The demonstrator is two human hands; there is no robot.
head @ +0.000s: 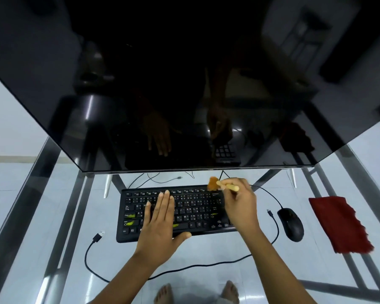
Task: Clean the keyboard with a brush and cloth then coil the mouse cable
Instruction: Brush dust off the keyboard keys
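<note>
A black keyboard [193, 212] lies on the glass desk below the monitor. My left hand [161, 220] rests flat on its left half, fingers straight. My right hand [239, 204] grips a small wooden-handled brush [215, 184] whose orange bristles touch the keyboard's top edge near its right end. A black mouse [291, 223] sits to the right of the keyboard, its cable [266, 191] running loose behind my right hand. A red cloth [338, 222] lies at the far right.
A large dark monitor [184, 84] looms over the back of the glass desk [206, 251]. A black USB cable [92, 246] loops across the front of the desk, its plug left of the keyboard. Bare feet show through the glass below.
</note>
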